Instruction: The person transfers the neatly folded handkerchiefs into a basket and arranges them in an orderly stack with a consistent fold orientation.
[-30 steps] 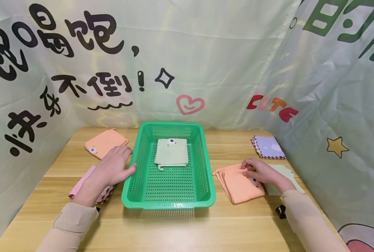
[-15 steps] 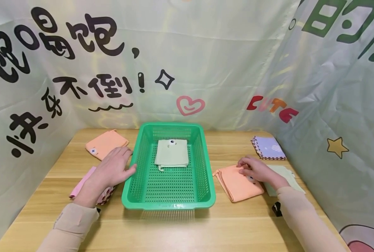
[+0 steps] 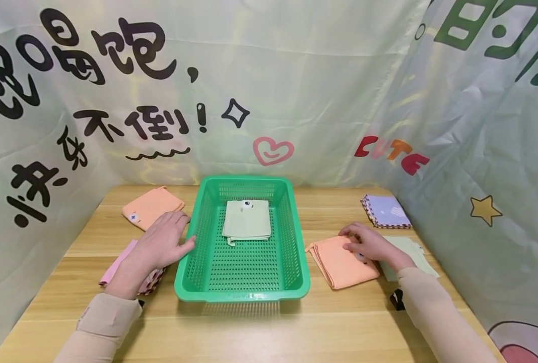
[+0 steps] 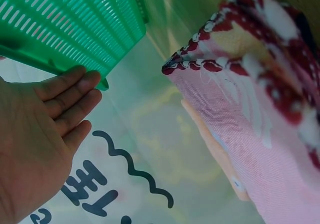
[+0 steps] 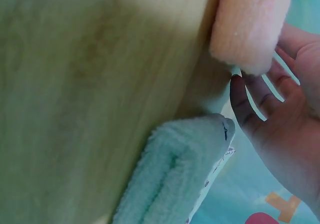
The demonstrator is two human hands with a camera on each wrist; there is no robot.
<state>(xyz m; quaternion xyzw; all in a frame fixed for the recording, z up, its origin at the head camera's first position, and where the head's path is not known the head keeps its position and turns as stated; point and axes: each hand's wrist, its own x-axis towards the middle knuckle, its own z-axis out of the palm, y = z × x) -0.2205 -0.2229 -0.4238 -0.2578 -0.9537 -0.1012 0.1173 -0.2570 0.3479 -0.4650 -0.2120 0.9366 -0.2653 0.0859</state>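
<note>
A green basket (image 3: pixel 243 296) holds a folded pale green cloth (image 3: pixel 247 222). My left hand (image 3: pixel 162 244) is at its left rim, fingers extended; the left wrist view shows the hand (image 4: pixel 45 129) with fingertips against the basket (image 4: pixel 100 28). On the right lies a folded orange cloth (image 3: pixel 346 267). Over its far right part is my right hand (image 3: pixel 371 244), thumb above the cloth and fingers bent loosely at the far edge. In the right wrist view the hand's (image 5: pixel 290 119) spread fingers are beside the orange cloth (image 5: pixel 247 28); a firm grip does not show.
Another orange cloth (image 3: pixel 153 201) lies back left, a pink cloth (image 3: pixel 119 262) partly under the left forearm. At the right are a pale green cloth (image 3: pixel 407 252) and a purple cloth (image 3: pixel 387 212). Printed fabric walls (image 3: pixel 323 91) enclose the table (image 3: pixel 251 338) at the back and sides.
My right hand has shifted slightly left and away from me, and the orange cloth beneath it has moved a little. My left hand has stayed at the basket rim.
</note>
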